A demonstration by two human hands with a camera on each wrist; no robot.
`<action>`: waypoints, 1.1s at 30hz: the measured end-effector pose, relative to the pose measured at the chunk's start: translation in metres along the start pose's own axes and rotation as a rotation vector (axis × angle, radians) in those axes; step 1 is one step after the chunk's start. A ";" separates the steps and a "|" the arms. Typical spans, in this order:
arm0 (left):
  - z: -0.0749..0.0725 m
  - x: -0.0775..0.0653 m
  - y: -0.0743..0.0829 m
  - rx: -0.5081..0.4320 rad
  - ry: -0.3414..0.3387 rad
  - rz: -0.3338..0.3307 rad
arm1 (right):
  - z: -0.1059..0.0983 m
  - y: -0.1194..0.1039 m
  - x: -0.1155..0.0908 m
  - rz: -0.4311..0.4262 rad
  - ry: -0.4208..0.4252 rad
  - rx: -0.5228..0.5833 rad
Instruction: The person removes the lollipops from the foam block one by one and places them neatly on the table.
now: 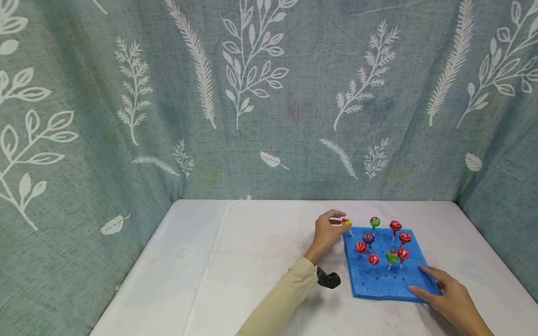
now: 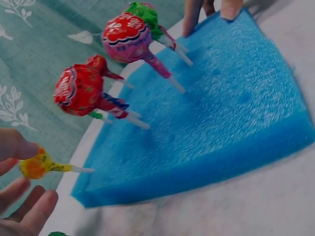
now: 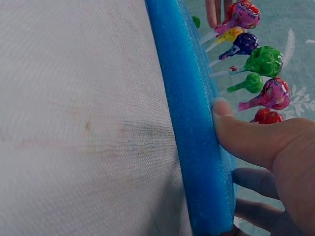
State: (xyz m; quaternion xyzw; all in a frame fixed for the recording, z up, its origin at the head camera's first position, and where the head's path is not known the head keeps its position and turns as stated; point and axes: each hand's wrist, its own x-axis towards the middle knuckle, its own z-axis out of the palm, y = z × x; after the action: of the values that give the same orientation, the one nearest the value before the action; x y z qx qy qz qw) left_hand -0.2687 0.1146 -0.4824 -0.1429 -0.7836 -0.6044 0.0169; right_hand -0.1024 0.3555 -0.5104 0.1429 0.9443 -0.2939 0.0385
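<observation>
At the far left corner of a blue foam board [image 1: 378, 287], my left hand [image 1: 328, 233] pinches a yellow lollipop [image 2: 37, 164] by its wrapped head. The lollipop's white stick points at the board's corner in the left wrist view. My right hand [image 1: 451, 294] rests on the near right corner, its thumb [image 3: 238, 128] pressed on the edge and its other fingers spread along the side. Several lollipops stand upright in the board, among them a green one [image 1: 375, 222], a dark purple one [image 1: 368, 239] and a red one [image 1: 395, 226].
The board lies on a white cloth-covered table [image 1: 252, 270]. A grey-green curtain [image 1: 294, 102] with white leaf prints hangs behind the table and at both sides. A black device [image 1: 329, 278] sits at my left wrist. Small holes dot the board's surface.
</observation>
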 end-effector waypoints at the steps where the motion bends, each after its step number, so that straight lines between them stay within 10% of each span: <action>1: 0.002 0.000 -0.001 -0.002 0.004 -0.004 | 0.000 0.000 0.000 0.000 0.000 0.001; 33: 0.022 -0.003 -0.003 -0.178 0.054 0.040 | 0.003 0.002 0.003 0.028 0.013 -0.003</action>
State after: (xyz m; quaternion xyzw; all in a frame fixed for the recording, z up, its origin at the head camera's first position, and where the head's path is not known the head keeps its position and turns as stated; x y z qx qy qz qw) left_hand -0.2630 0.1339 -0.4920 -0.1433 -0.7230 -0.6748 0.0372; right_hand -0.1045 0.3555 -0.5146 0.1581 0.9428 -0.2912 0.0365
